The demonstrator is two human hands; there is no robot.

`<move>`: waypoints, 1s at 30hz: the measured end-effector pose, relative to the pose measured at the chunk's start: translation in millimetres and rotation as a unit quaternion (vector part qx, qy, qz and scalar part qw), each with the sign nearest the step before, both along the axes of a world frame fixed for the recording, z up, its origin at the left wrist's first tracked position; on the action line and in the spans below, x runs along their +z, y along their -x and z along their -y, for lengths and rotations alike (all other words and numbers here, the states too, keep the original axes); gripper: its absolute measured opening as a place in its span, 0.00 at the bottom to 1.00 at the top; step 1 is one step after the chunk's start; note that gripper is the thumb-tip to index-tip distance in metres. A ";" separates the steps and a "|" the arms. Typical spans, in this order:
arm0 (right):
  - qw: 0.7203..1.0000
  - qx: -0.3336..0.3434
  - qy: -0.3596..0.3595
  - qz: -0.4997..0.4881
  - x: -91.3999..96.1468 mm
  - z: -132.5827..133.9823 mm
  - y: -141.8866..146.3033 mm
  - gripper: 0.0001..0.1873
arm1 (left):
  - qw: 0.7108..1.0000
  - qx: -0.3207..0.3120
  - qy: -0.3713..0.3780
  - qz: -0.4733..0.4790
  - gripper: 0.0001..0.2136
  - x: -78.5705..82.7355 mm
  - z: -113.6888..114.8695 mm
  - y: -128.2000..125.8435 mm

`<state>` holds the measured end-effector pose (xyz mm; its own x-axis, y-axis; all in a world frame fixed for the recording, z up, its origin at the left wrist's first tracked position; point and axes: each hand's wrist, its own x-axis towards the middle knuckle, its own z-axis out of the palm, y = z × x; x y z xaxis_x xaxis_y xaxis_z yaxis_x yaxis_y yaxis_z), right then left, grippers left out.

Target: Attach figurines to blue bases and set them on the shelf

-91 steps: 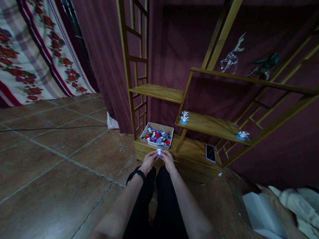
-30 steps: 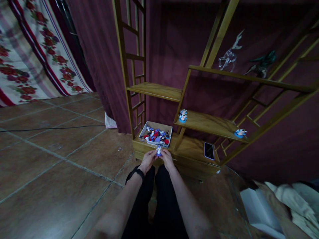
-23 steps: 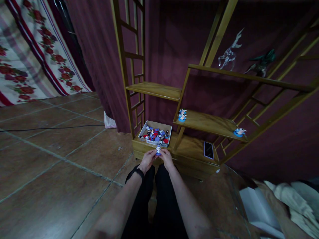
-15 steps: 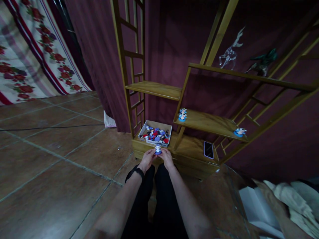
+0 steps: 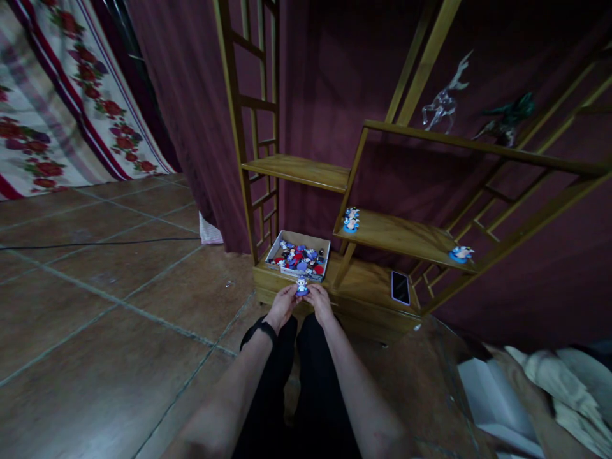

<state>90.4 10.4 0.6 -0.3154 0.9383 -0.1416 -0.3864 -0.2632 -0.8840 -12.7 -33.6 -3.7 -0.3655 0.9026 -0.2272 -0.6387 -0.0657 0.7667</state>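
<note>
A small white-and-purple figurine point(image 5: 301, 286) is held upright near its base between the left hand point(image 5: 283, 303) and the right hand point(image 5: 319, 299), both nearly closed from either side, though the exact grip is hard to make out. It is best pinched lightly and evenly. Just beyond, jumbled pieces point(image 5: 302, 256) are held in a box point(image 5: 310, 242); farther, blue-based figurines point(image 5: 350, 221) are set on a wooden shelf point(image 5: 401, 237).

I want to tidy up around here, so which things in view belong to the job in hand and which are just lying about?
Likely the job's:
purple-and-white figurine, held in both hands
open box of small figures
perhaps the blue-based figurines

Likely just lying about:
phone
clear deer-shaped ornament
dark green ornament
</note>
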 end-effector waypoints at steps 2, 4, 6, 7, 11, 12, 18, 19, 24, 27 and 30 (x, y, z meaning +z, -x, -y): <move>1.000 0.003 -0.003 0.001 0.1 0.3 -0.4 0.11 | 1.000 0.001 -0.001 0.001 0.06 0.4 0.7 -0.3; 1.000 0.007 -0.012 0.003 -0.7 0.5 -0.9 0.11 | 1.000 0.000 -0.003 0.000 0.06 1.0 1.3 -0.6; 1.000 0.009 -0.023 0.006 -1.9 0.7 -1.4 0.11 | 1.000 -0.002 -0.003 -0.001 0.06 1.7 1.8 -0.9; 1.000 0.008 -0.026 0.008 -2.4 0.7 -1.6 0.10 | 1.000 -0.002 -0.003 -0.001 0.06 2.0 2.0 -1.1; 0.999 -0.001 -0.030 0.015 -3.3 0.7 -1.3 0.09 | 1.000 -0.004 -0.002 -0.002 0.07 3.3 2.6 -1.7; 0.999 -0.003 -0.031 0.015 -3.1 0.7 -1.2 0.09 | 1.000 -0.005 -0.002 -0.002 0.07 3.6 2.7 -1.7; 0.999 0.001 -0.034 0.000 -2.5 1.0 -0.7 0.09 | 1.000 -0.014 -0.003 0.001 0.09 4.8 4.0 -1.1; 0.999 0.001 -0.033 -0.002 -3.0 0.8 -0.5 0.09 | 1.000 -0.017 -0.003 0.002 0.10 4.9 4.3 -1.0; 0.999 -0.008 -0.032 -0.010 -7.7 -2.3 1.0 0.08 | 0.999 -0.052 -0.010 -0.006 0.17 4.5 5.1 -1.3; 0.999 -0.017 -0.034 -0.006 -10.7 -4.5 1.8 0.08 | 0.998 -0.064 -0.023 -0.016 0.21 4.6 5.5 -2.0; 0.999 -0.021 -0.033 0.003 -12.5 -5.9 1.9 0.08 | 0.997 -0.071 -0.026 -0.023 0.22 5.2 5.9 -2.4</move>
